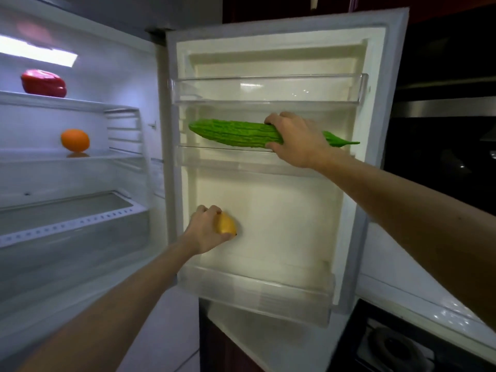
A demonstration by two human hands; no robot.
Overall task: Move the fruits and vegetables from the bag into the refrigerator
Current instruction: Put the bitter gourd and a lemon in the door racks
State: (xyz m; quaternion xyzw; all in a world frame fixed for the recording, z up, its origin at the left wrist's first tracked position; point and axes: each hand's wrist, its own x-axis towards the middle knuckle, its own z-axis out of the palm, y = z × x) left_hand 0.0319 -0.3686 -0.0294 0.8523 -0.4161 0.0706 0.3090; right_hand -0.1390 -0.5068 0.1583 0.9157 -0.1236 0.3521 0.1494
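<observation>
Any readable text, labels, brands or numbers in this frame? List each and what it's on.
No text reads clearly anywhere.
Pale sticker on the refrigerator inner side wall: too blurred to read.
No labels visible on the bitter gourd, yellow fruit, orange or red pepper.

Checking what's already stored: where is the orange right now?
In the head view the orange sits at left inside the refrigerator, on the middle shelf, one shelf below the red pepper.
</observation>
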